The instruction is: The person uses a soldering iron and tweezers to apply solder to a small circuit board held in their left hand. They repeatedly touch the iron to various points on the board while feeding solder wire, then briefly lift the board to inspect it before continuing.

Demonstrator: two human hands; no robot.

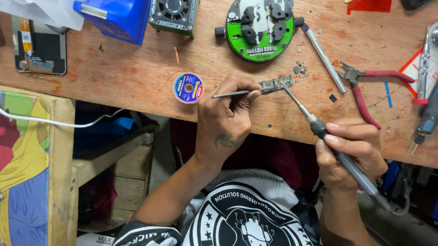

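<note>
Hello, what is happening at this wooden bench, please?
A person works on a small circuit board lying on the wooden bench. The left hand presses tweezers against it, while the right hand holds a soldering iron whose tip touches the board. Red-handled pliers lie nearby.

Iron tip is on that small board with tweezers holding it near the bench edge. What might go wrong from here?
1. The small circuit board is pinned only by the tweezers in the left hand; a slip might shift it under the soldering iron in the right hand.
2. The board lies near the wooden bench edge, so it may drop off.
3. Loose bits beside it could scatter.
</note>
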